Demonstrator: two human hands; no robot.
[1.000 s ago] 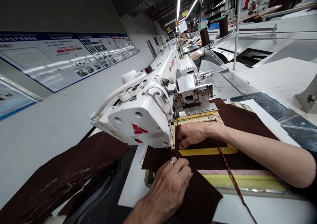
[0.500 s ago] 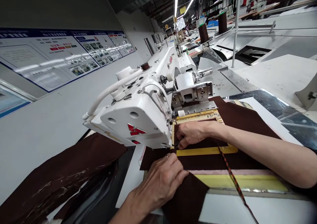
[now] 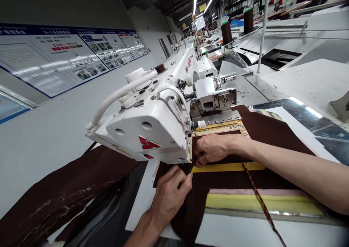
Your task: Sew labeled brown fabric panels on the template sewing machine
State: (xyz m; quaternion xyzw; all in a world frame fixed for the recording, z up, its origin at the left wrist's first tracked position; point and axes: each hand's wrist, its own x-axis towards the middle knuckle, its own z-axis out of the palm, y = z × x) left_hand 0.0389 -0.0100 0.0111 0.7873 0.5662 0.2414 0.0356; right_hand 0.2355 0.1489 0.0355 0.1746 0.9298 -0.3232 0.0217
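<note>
Brown fabric (image 3: 272, 130) lies under the head of a white sewing machine (image 3: 152, 127), with a yellow-edged template frame (image 3: 229, 167) on top. My left hand (image 3: 170, 188) is closed with thumb and forefinger pinched on the fabric, just below the machine head at the frame's near left corner. Inside the frame, beside the needle area, my right hand (image 3: 211, 148) is curled shut. A small dark tip shows under its fingers, but what it holds is mostly hidden. A black-and-orange cord (image 3: 259, 196) runs from under my right wrist toward the lower right.
A pile of brown fabric (image 3: 68, 188) hangs at the left. Below the frame lies a yellow strip (image 3: 261, 204) on a white board. Dark thread cones (image 3: 248, 21) and a metal pole (image 3: 263, 32) stand behind. A poster board (image 3: 68, 58) covers the left wall.
My left hand has shifted left and up toward the frame's corner, its fingers now pinched. The loose brown flap under it has swung left. My right hand stays nearly in place.
</note>
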